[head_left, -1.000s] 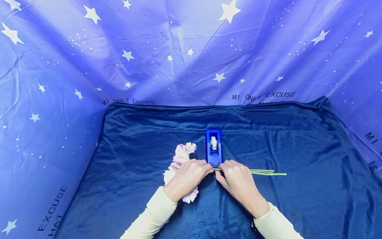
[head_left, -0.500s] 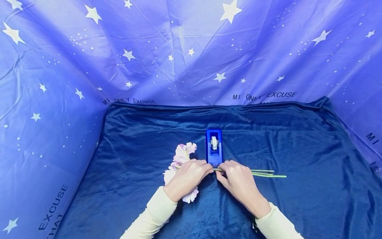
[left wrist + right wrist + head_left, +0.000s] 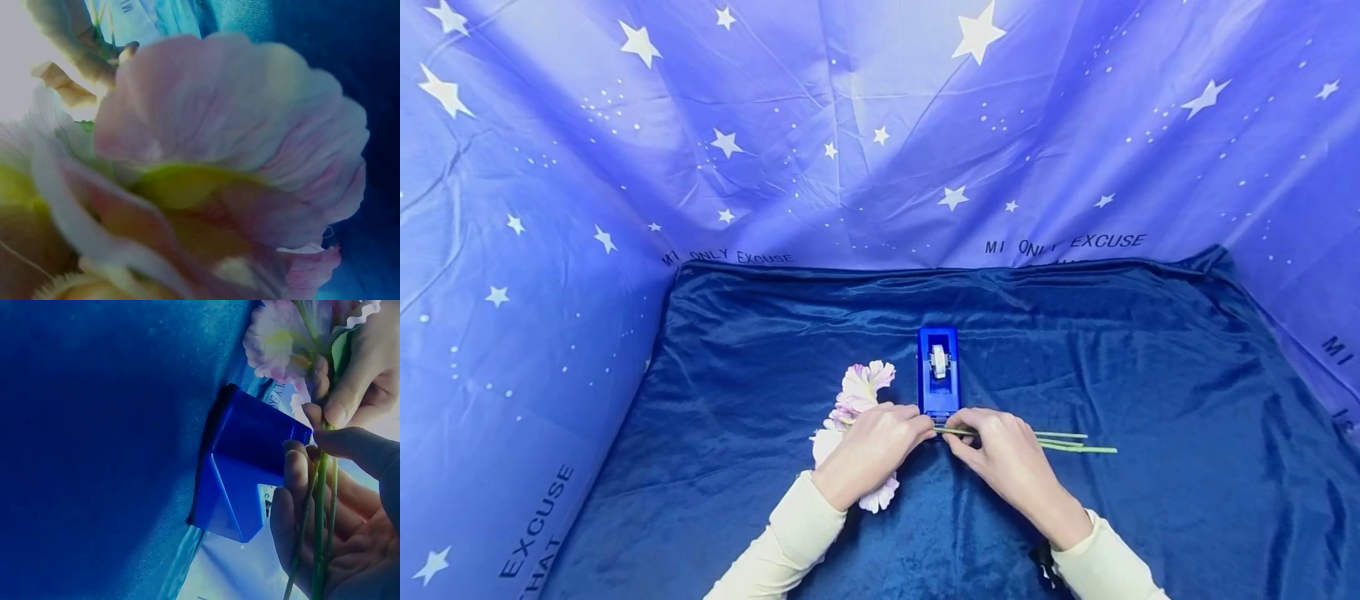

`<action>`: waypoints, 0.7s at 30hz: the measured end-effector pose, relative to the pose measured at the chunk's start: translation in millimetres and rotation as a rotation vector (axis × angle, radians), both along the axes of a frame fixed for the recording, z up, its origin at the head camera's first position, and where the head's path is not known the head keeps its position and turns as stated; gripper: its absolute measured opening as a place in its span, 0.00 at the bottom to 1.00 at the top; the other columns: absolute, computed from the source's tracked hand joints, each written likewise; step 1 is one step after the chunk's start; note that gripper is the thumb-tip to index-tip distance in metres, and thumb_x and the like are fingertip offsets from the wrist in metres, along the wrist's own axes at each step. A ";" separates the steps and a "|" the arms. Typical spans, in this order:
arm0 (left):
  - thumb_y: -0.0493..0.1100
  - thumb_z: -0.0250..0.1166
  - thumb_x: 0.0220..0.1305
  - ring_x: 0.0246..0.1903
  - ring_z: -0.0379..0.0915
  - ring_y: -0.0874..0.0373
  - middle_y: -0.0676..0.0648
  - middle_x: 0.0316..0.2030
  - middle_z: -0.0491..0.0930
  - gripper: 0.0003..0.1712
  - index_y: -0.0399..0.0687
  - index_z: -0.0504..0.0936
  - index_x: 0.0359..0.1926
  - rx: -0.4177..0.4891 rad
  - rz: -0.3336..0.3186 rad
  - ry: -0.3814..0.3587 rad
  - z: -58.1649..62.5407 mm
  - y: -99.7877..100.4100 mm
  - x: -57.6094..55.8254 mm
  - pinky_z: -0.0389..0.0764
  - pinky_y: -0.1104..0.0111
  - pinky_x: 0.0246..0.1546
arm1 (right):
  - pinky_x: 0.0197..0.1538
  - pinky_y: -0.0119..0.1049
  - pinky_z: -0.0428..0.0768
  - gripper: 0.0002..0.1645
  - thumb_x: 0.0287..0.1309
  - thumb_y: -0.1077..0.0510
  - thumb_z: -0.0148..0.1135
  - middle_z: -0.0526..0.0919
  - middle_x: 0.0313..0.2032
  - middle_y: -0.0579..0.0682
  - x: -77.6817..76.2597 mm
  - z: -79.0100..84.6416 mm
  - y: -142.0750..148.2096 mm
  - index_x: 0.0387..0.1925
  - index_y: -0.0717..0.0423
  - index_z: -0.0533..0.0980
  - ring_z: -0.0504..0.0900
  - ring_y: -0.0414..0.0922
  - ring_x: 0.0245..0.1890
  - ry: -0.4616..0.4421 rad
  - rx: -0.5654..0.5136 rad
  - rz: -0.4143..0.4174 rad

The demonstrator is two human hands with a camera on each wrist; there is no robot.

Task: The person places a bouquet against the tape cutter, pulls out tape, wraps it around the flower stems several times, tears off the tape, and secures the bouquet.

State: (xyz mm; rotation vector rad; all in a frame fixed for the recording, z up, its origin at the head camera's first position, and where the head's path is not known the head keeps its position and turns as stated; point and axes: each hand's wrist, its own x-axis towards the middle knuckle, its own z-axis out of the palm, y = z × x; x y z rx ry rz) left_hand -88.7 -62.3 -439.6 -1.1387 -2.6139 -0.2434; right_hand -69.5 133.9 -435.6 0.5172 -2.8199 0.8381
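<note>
Against the earlier head view: the right hand (image 3: pixel 1003 448) sits slightly nearer the wearer, and the free ends of the flower stems (image 3: pixel 320 500) have swung the same way. The left hand looks steady.

Left hand: thumb and fingers pinch the stems just below the blooms (image 3: pixel 863 387). Right hand: narrow, thumb and fingers holding the stems just beside the left; whether it also has tape, cannot tell.

Handling (judged): bunch light; petals thin, soft, easily creased; stems slim, springy, probably smooth enough to slide on one another. Best hold is the bundled stretch under the blooms, keeping off the petals.

The bunch lies crosswise at the near end of the blue tape dispenser (image 3: pixel 938 402), blooms left, stem ends right. Contact with the dispenser's tip: unclear. Tape roll (image 3: pixel 938 362) seated inside.

Room: dark cloth (image 3: pixel 752 350) gives open space to the right of the stem ends and left of the blooms; the dispenser limits travel forward. Star-printed curtain (image 3: pixel 850 83) bounds the far edge and both sides, well apart from the hands.
</note>
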 end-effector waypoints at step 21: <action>0.48 0.60 0.72 0.27 0.76 0.64 0.58 0.27 0.80 0.09 0.57 0.86 0.37 -0.001 -0.020 0.039 -3.2 -0.5 0.9 0.75 0.70 0.32 | 0.42 0.39 0.83 0.04 0.57 0.57 0.71 0.89 0.35 0.43 -0.6 1.1 5.9 0.35 0.50 0.87 0.87 0.40 0.36 -0.066 -0.029 0.058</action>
